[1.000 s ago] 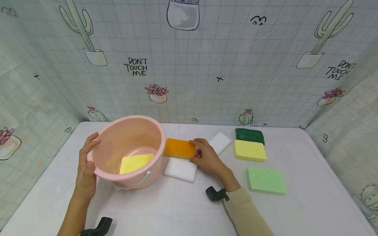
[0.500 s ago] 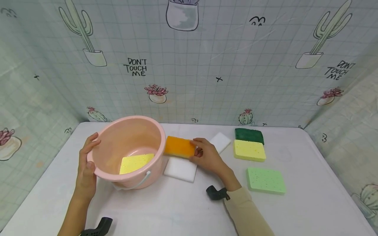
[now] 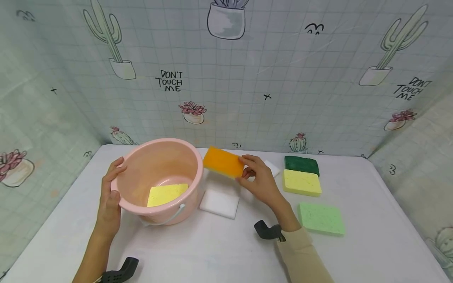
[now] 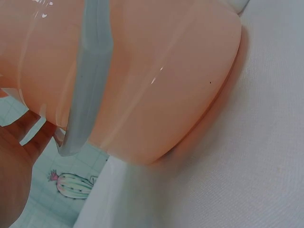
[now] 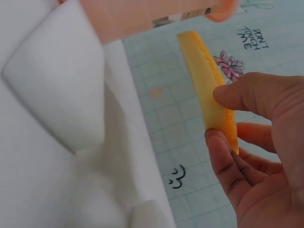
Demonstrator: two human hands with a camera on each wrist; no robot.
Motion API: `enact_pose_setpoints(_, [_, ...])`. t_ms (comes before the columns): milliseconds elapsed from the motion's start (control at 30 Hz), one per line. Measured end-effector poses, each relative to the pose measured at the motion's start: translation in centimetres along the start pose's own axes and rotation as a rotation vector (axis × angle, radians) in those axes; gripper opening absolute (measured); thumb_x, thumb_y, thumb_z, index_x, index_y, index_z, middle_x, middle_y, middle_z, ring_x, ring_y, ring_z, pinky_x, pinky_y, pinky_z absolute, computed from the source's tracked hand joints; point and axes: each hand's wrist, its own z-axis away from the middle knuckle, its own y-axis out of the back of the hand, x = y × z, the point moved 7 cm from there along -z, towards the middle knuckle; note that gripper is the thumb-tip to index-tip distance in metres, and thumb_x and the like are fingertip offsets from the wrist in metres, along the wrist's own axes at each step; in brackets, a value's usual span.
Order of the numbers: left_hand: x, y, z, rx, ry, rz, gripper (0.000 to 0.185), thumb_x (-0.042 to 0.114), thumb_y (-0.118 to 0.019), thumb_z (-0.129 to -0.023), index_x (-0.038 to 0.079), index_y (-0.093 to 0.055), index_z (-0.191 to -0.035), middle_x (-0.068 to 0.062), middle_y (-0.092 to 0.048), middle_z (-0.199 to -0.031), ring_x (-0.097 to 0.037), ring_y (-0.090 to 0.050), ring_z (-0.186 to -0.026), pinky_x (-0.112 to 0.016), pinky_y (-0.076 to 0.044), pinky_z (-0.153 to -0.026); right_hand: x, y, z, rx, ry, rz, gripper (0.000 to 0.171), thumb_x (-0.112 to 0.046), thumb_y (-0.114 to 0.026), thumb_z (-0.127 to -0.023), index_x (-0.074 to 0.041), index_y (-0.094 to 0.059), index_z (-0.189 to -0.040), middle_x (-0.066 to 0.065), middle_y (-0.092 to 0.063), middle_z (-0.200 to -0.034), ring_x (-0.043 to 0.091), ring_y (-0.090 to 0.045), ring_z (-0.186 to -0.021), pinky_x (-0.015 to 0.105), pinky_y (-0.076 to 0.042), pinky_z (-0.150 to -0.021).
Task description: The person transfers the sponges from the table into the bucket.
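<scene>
My left hand grips the left rim of a pink bucket, fingers over the edge and thumb at the near side. The bucket tilts toward me, and a yellow sponge lies inside it. A pale handle hangs down its side in the left wrist view. My right hand pinches the right end of an orange sponge, which is raised off the table just right of the bucket. In the right wrist view, the sponge's pale yellow layer shows, with thumb and fingers on its edges.
A white sponge lies below the orange one; another white sponge is partly behind my right hand. At the right are a dark green sponge, a yellow sponge and a light green sponge. A printed cloth hangs behind the table.
My right hand has lifted the orange sponge from the table and tilted it, moving it up and away from the white sponge. The left hand keeps its hold on the bucket.
</scene>
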Motion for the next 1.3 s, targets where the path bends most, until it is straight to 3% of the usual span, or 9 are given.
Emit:
enact_pose_setpoints(367, [-0.1, 0.1, 0.1, 0.005, 0.009, 0.009, 0.055, 0.032, -0.047, -0.096, 0.003, -0.036, -0.141, -0.01, -0.014, -0.155, -0.027, -0.017, -0.139, -0.019, -0.036, -0.101, -3.6, 2.6, -1.3, 0.057, 0.124, 0.057, 0.053, -0.002, -0.076, -0.079, 0.002, -0.057, -0.129, 0.015, -0.048, -0.132, 0.017, -0.057, -0.082, 0.028, -0.054, -0.078])
enact_pose_setpoints(600, [0.0, 0.1, 0.1, 0.02, 0.027, -0.005, 0.056, 0.033, -0.047, -0.095, 0.003, -0.035, -0.141, -0.01, -0.014, -0.156, -0.027, -0.017, -0.14, -0.019, -0.036, -0.101, -5.5, 3.2, -1.9, 0.075, 0.153, 0.043, 0.054, -0.002, -0.076, -0.079, 0.001, -0.057, -0.129, 0.014, -0.048, -0.132, 0.017, -0.057, -0.082, 0.028, -0.053, -0.079])
enact_pose_setpoints(967, [0.2, -0.1, -0.2, 0.007, 0.011, 0.012, 0.055, 0.032, -0.047, -0.095, 0.004, -0.036, -0.141, -0.013, -0.013, -0.155, -0.027, -0.016, -0.14, -0.019, -0.035, -0.102, -8.8, 1.6, -3.1, -0.007, 0.192, -0.009, 0.053, -0.005, -0.077, -0.079, 0.001, -0.058, -0.128, 0.011, -0.048, -0.132, 0.014, -0.056, -0.083, 0.024, -0.052, -0.078])
enact_pose_setpoints(1300, [0.3, -0.1, 0.0, 0.022, 0.035, -0.001, 0.055, 0.034, -0.047, -0.095, 0.004, -0.036, -0.141, -0.01, -0.014, -0.156, -0.027, -0.017, -0.14, -0.018, -0.035, -0.102, -12.2, -1.1, -3.8, -0.114, 0.235, -0.03, 0.053, -0.003, -0.075, -0.078, 0.004, -0.057, -0.127, 0.012, -0.047, -0.131, 0.011, -0.057, -0.08, 0.018, -0.051, -0.076])
